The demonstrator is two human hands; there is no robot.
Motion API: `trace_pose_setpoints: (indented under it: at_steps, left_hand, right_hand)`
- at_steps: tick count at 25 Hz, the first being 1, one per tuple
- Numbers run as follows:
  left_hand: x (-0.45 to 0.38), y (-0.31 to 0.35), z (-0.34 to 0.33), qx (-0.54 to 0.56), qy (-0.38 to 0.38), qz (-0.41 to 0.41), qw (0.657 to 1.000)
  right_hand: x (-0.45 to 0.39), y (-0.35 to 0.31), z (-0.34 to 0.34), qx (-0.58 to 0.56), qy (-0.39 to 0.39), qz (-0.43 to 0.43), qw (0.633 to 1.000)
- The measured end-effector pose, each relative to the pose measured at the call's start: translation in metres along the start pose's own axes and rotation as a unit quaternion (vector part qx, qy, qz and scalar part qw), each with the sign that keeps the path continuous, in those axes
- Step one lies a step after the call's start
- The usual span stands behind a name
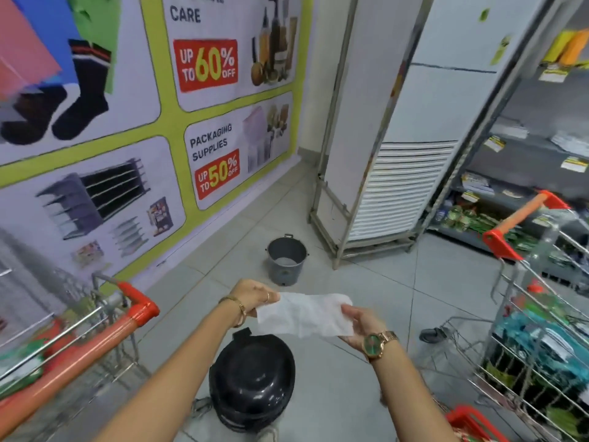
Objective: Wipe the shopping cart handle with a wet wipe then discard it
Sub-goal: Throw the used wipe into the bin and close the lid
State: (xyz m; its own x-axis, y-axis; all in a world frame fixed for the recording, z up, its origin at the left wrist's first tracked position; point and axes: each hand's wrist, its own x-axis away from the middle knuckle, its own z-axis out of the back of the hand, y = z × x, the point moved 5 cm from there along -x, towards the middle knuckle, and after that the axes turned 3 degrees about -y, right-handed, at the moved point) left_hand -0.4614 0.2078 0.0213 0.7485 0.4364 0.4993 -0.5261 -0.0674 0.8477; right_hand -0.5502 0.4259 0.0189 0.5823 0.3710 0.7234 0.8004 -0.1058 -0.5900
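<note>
A white wet wipe is stretched flat between my two hands in the middle of the view. My left hand pinches its left edge and my right hand pinches its right edge. To the left, a shopping cart shows its orange handle with red end caps, running toward the lower left. A second cart stands at the right, with an orange handle higher up. Below my hands sits a black lidded bin on the floor.
A grey open bucket stands on the tiled floor ahead. A poster wall runs along the left. A white metal cabinet on a frame stands at the back right, with store shelves beyond. The right cart holds goods.
</note>
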Motion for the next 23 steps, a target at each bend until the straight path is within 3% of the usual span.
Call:
trace_pose_setpoints:
  at_steps: [4, 9, 14, 18, 23]
  left_hand:
    - [-0.041, -0.044, 0.011, -0.059, 0.053, 0.044, 0.996]
    - [-0.083, -0.113, 0.017, -0.134, 0.046, 0.131, 0.981]
    - [-0.123, -0.172, 0.024, -0.161, 0.058, 0.206, 0.964]
    - [-0.148, -0.205, 0.021, -0.199, 0.056, 0.232, 0.950]
    - [-0.163, -0.227, 0.013, -0.243, 0.019, 0.247, 0.938]
  right_hand:
    - [-0.063, 0.021, -0.008, 0.146, 0.060, -0.035, 0.987]
    - [-0.123, 0.069, -0.020, 0.288, 0.075, -0.092, 0.950]
    - [-0.186, 0.118, -0.026, 0.322, 0.101, -0.125, 0.933]
    - [-0.233, 0.146, -0.025, 0.400, 0.082, -0.155, 0.900]
    - [-0.249, 0.172, -0.027, 0.445, 0.005, -0.235, 0.864]
